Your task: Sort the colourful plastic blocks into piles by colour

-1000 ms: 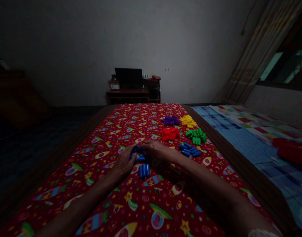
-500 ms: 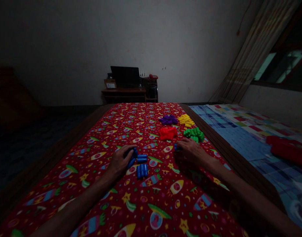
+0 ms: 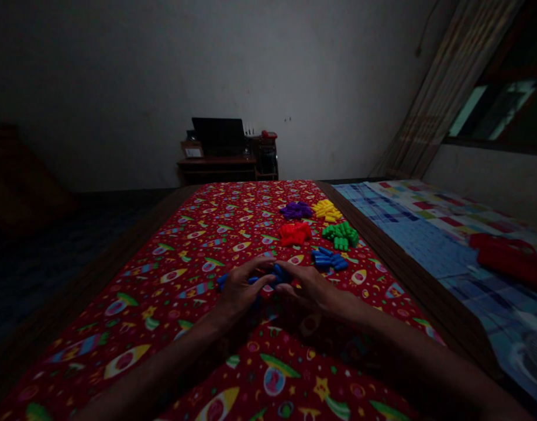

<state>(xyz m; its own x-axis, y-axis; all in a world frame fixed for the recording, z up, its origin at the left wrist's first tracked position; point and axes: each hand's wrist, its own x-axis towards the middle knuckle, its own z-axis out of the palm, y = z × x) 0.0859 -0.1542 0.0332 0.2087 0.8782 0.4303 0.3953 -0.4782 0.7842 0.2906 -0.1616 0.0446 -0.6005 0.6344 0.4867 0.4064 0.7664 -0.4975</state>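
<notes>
Left hand (image 3: pixel 240 286) and right hand (image 3: pixel 315 286) curve inward, close together.

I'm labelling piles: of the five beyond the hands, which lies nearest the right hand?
The blue pile of cylinders, just beyond the right hand; the red pile and green pile lie farther off, the purple pile and yellow pile farthest.

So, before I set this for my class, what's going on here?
A person's left grip and right grip are close together, curled at some blue pieces on a red patterned cloth; exactly how each holds them is partly hidden. A blue pile lies just beyond the right grip, with a green pile, red pile, yellow pile and purple pile farther back.
</notes>
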